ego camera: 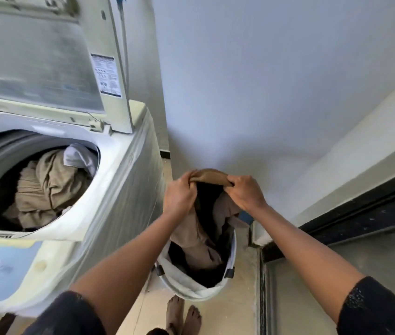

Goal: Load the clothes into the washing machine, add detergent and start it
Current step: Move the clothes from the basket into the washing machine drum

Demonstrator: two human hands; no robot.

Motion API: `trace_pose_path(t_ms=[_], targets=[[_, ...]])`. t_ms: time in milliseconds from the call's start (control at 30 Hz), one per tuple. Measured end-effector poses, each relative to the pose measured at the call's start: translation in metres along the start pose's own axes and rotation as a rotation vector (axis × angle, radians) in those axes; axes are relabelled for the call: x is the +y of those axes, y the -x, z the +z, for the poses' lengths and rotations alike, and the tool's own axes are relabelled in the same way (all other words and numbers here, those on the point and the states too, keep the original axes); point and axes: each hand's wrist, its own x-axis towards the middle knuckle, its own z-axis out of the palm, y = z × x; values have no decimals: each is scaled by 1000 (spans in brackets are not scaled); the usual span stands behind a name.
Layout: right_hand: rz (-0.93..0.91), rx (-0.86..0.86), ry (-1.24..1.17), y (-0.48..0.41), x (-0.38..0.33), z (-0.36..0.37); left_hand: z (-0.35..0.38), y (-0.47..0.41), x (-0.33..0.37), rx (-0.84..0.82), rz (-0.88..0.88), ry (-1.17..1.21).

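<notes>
Holding a tan garment (pixel 212 176) above the basket (pixel 179 280), left hand (pixel 179 193) and right hand (pixel 246 193) grip it; sticker (pixel 106 74) unreadable.

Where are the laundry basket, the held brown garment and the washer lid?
laundry basket (pixel 180 278), head view, front inner wall
brown garment (pixel 209 176), head view, bunched top edge
washer lid (pixel 34 56), head view, clear panel

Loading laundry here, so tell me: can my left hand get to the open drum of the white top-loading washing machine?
Probably yes. The washer's grey lid stands raised, the drum is uncovered, and nothing lies between it and the left hand, which grips a brown cloth garment with the right hand.
</notes>
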Motion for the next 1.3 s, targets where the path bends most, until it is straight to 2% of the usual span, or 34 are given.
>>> trace_pose_path(t_ms=[233, 433, 533, 733, 867, 900, 967, 1033, 1100, 1233, 1300], targets=[[-72, 180, 12, -2, -43, -113, -93, -15, 98, 204, 271, -30], [-186, 403, -87, -8, -83, -198, -174, -17, 174, 435, 396, -25], [-215, 511, -145, -9, -97, -221, -201, -12, 203, 493, 458, 62], [-233, 533, -71, 0, -119, -241, -226, -4, 217, 514, 517, 46], [-268, 654, -274, -1, -133, -264, -253, -3, 234, 609, 538, 116], [-284, 642, -391, 1, -137, -266, -263, -1, 242, 648, 550, 132], [-309, 488, -586, 8, -140, -262, -283, 1, 255, 698, 564, 154], [-320, 251, -646, 12, -133, -249, -299, 2, 266, 713, 568, 171], [-294, 152, -677, 13, -126, -234, -307, 4, 274, 731, 602, 187], [-128, 391, -661, 8, -134, -222, -304, 11, 281, 726, 759, 108], [-60, 540, -740, 6, -138, -225, -305, 9, 277, 711, 802, 29]])
